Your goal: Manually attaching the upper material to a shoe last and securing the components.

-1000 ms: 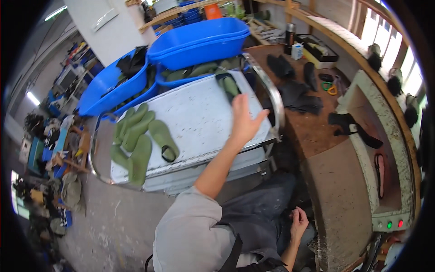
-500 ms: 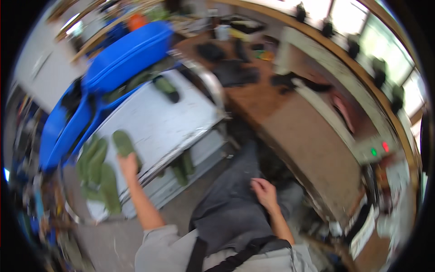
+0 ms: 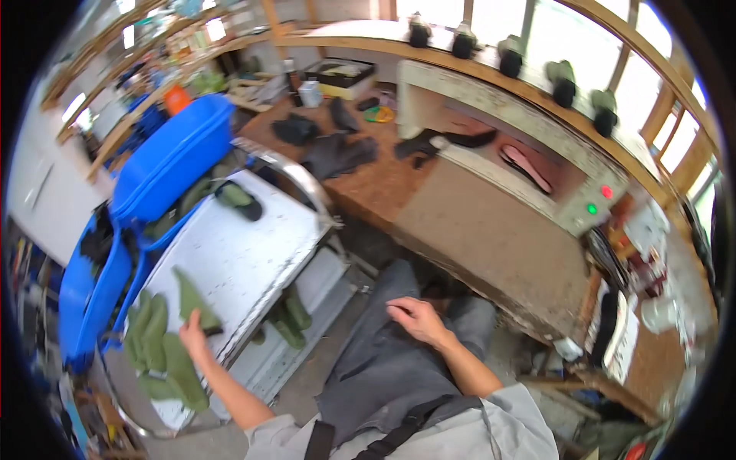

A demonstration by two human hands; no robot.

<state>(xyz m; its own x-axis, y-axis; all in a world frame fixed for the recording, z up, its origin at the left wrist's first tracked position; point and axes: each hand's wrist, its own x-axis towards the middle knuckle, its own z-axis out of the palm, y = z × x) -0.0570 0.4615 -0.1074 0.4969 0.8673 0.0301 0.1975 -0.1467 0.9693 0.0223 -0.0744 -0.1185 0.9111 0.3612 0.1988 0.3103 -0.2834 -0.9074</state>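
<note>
My left hand (image 3: 193,333) is closed on the lower end of a green shoe last (image 3: 195,297), tilted over the near edge of a white cart top (image 3: 264,218). Left of it, several more green lasts (image 3: 156,337) lie side by side on the cart's left end. A green last with a dark end (image 3: 238,201) rests alone at the far end of the cart top. Over my lap is my right hand (image 3: 416,318), with curled fingers and nothing showing in them; its palm is hidden.
Blue tubs (image 3: 172,149) stand behind the cart. Green lasts (image 3: 289,322) also lie on its lower shelf. To the right, a brown workbench (image 3: 491,238) carries dark pieces and a long box (image 3: 498,126) with red and green lights. Shoes (image 3: 510,57) line the window ledge.
My view has turned to the right. In my left hand, the green last has tipped to a different angle, its far end narrower in view. My right hand has moved inward over my lap.
</note>
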